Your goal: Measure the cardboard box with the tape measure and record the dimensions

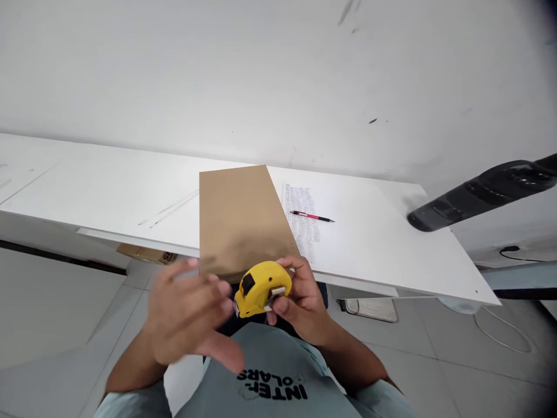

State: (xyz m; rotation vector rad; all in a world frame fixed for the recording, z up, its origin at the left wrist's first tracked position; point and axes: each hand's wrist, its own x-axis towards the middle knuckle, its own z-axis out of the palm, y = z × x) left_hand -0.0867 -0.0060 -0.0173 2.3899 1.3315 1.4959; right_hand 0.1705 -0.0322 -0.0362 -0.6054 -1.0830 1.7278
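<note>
A white table (pixel 108 186) runs along the wall; on it lies a flat brown cardboard piece (pixel 239 212), its near end close to the person; a sheet of paper (pixel 299 198) covered in writing lies just right of it; the left hand (pixel 187 307), blurred, spreads its fingers open and holds nothing; the right hand (pixel 307 305) grips a yellow tape measure (pixel 263 284) at the cardboard's near edge; a red and black pen (pixel 312 216) rests across the paper.
</note>
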